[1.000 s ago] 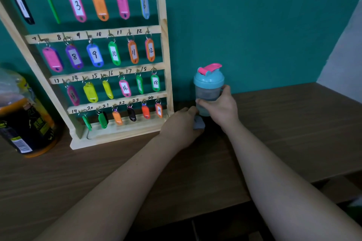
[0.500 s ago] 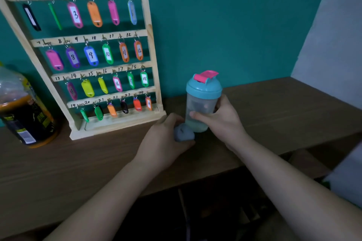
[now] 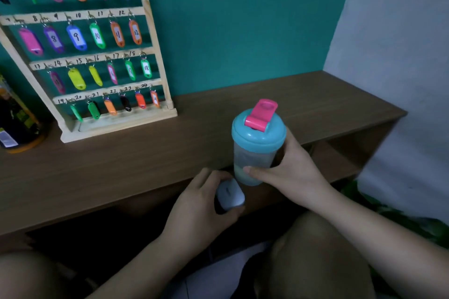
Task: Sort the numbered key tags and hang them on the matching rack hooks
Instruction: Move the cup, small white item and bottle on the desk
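Right hand (image 3: 291,175) fingers (image 3: 255,172) curled round shaker bottle (image 3: 257,143); left hand (image 3: 201,209) grips small pale object (image 3: 229,194) beside it. Key tags (image 3: 97,35) hang on rack (image 3: 155,56), well apart, rear-left on tabletop (image 3: 145,160).

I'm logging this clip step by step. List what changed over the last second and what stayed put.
The right hand, gripping the translucent shaker cup with teal lid and pink flip cap, drew it from beside the wooden key rack to the front edge of the brown desk. The left hand pulled the small rounded white case back past that edge. Both grips held; the coloured key tags stayed hanging.
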The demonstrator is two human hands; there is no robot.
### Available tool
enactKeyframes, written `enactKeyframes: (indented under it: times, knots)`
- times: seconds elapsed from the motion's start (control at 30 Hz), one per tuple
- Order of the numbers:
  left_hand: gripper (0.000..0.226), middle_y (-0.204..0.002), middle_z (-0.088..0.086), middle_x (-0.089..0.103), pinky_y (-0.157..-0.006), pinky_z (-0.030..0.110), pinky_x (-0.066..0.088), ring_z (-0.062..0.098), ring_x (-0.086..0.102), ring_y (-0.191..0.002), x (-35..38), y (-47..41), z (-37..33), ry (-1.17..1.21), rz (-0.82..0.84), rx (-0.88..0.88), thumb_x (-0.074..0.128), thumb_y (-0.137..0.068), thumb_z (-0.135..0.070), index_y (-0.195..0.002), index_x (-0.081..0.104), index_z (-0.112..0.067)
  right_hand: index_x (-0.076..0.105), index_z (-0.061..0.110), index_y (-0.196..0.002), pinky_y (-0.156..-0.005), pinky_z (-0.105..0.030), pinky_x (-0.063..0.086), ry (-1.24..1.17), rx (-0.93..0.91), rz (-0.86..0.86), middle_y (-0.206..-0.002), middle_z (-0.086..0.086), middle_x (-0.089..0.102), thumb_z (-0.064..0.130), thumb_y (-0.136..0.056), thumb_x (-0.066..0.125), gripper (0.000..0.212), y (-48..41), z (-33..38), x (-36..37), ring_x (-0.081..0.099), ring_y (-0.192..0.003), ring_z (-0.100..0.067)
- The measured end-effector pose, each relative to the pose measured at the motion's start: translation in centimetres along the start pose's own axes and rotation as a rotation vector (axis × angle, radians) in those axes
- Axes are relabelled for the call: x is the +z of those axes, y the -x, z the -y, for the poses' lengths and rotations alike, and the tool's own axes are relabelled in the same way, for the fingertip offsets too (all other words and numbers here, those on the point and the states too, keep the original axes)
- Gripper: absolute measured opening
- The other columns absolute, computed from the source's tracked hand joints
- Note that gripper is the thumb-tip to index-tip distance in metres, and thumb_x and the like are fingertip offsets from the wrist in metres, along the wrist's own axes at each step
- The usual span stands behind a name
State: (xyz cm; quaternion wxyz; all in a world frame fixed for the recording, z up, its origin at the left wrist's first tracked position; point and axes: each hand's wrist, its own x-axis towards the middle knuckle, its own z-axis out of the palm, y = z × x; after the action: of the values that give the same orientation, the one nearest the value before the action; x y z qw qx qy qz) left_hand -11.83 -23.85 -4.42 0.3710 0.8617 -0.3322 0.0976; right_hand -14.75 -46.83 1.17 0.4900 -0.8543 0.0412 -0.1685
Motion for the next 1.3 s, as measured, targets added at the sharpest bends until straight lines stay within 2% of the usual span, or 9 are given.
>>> enactKeyframes:
  times: [0.17, 0.3, 0.43, 0.5, 0.6, 0.7, 0.87, 1.1, 1.3]
  knots:
    - [0.048, -0.109, -0.020, 0.053, -0.078, 0.028, 0.054, 0.001, 0.060, -0.098, 4.0, 0.5, 2.1, -0.049, 0.096, -0.056, 0.085, -0.077, -0.045, -0.116, 0.061, -0.031, 0.049, 0.053, -0.123, -0.087, -0.010, 0.049, 0.004, -0.002, 0.015, -0.120, 0.036, 0.065, 0.034, -0.063, 0.100, 0.081, 2.0, -1.8, -0.2, 0.061, -0.112, 0.015]
    - [0.044, -0.104, -0.015, 0.051, -0.070, 0.036, 0.055, 0.011, 0.064, -0.088, 6.9, 0.4, 4.5, -0.076, 0.135, -0.156, 0.083, -0.076, -0.040, -0.112, 0.060, -0.029, 0.053, 0.038, -0.130, -0.080, -0.007, 0.049, 0.017, 0.041, 0.075, -0.114, 0.025, 0.070, 0.031, -0.063, 0.101, 0.083, 3.1, -4.2, 0.9, 0.063, -0.106, 0.015]
    - [0.052, -0.109, -0.001, 0.060, -0.066, 0.038, 0.055, 0.024, 0.068, -0.089, 9.5, 1.1, 6.1, -0.183, 0.169, -0.226, 0.080, -0.079, -0.044, -0.122, 0.061, -0.021, 0.054, 0.036, -0.125, -0.078, -0.008, 0.048, 0.031, 0.130, 0.116, -0.111, 0.021, 0.071, 0.029, -0.060, 0.102, 0.081, 3.8, -6.8, 3.1, 0.064, -0.102, 0.013]
    - [0.059, -0.117, 0.004, 0.063, -0.072, 0.041, 0.058, 0.029, 0.069, -0.099, 10.7, 1.1, 6.7, -0.218, 0.198, -0.286, 0.070, -0.081, -0.051, -0.130, 0.059, -0.021, 0.053, 0.035, -0.125, -0.078, -0.010, 0.049, 0.042, 0.165, 0.140, -0.109, 0.020, 0.071, 0.026, -0.059, 0.101, 0.082, 3.9, -7.8, 4.2, 0.065, -0.100, 0.011]
    - [0.070, -0.127, 0.003, 0.067, -0.086, 0.039, 0.057, 0.028, 0.066, -0.116, 12.8, 1.2, 8.3, -0.303, 0.250, -0.321, 0.037, -0.081, -0.060, -0.136, 0.058, -0.023, 0.053, 0.032, -0.121, -0.076, -0.011, 0.049, 0.058, 0.207, 0.146, -0.104, 0.017, 0.073, 0.021, -0.060, 0.100, 0.078, 4.2, -9.5, 6.0, 0.068, -0.095, 0.007]
    - [0.069, -0.128, 0.004, 0.064, -0.088, 0.038, 0.055, 0.029, 0.065, -0.115, 14.9, 1.3, 10.0, -0.341, 0.275, -0.356, 0.025, -0.082, -0.055, -0.133, 0.057, -0.021, 0.051, 0.034, -0.117, -0.076, -0.016, 0.051, 0.071, 0.278, 0.130, -0.102, 0.016, 0.073, 0.024, -0.057, 0.100, 0.077, 4.1, -10.9, 7.5, 0.068, -0.093, 0.004]
    - [0.030, -0.118, 0.015, 0.063, -0.082, 0.042, 0.053, 0.037, 0.067, -0.106, 15.3, 1.5, 8.9, -0.197, 0.239, -0.472, 0.062, -0.095, -0.024, -0.120, 0.051, -0.010, 0.052, 0.032, -0.116, -0.080, -0.024, 0.054, 0.040, 0.442, 0.039, -0.104, 0.014, 0.072, 0.025, -0.056, 0.101, 0.078, 2.7, -13.6, 9.3, 0.070, -0.097, -0.009]
    - [0.064, -0.123, 0.022, 0.060, -0.092, 0.044, 0.051, 0.042, 0.064, -0.110, 17.7, 2.2, 9.8, -0.099, 0.210, -0.570, 0.065, -0.094, -0.011, -0.150, 0.034, -0.009, 0.047, 0.026, -0.117, -0.086, -0.027, 0.053, 0.045, 0.573, 0.021, -0.105, 0.005, 0.070, 0.019, -0.057, 0.101, 0.081, 0.3, -16.6, 10.5, 0.069, -0.100, -0.019]
    - [0.047, -0.105, 0.021, 0.068, -0.075, 0.039, 0.049, 0.042, 0.069, -0.097, 19.0, 1.5, 11.2, -0.004, 0.157, -0.578, 0.058, -0.097, -0.004, -0.141, 0.041, -0.004, 0.047, 0.027, -0.117, -0.084, -0.028, 0.055, -0.030, 0.613, -0.007, -0.104, 0.005, 0.073, 0.021, -0.058, 0.100, 0.080, -0.7, -17.9, 12.8, 0.072, -0.098, -0.019]
